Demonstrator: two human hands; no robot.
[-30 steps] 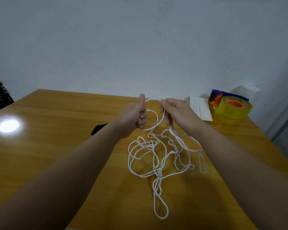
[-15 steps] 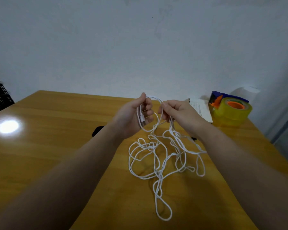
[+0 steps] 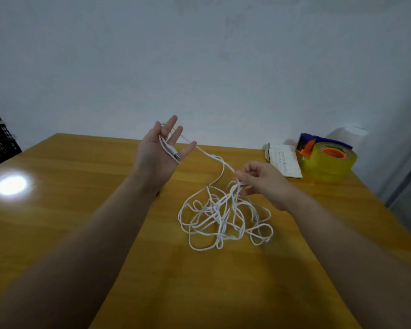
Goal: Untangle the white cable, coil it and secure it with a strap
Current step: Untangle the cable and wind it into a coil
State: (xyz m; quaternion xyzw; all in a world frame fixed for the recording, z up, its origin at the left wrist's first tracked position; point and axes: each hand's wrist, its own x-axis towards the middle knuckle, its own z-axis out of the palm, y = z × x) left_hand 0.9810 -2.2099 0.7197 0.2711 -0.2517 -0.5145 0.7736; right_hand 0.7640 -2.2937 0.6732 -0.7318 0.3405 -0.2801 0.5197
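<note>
Table [image 3: 81,210] against pale wall [image 3: 223,67]; left hand [image 3: 156,154] splayed, cable [image 3: 214,217] across palm; right hand [image 3: 261,184] pinches it.

Dim indoor frame with 1 hard glare spot and wide-angle bending at the edges.
A light out of view mirrors as a blown-out white glare patch [image 3: 11,185] on the glossy counter [image 3: 69,222] near its left edge, while the rest of the wood stays dull amber. The wall [image 3: 199,55] is flat grey-blue and darkens toward the top corners. The white cable [image 3: 214,217] casts faint, soft shadows. A broader shadow darkens the counter's near edge between the forearms [image 3: 81,257], which stretch and smear toward the bottom corners.
</note>
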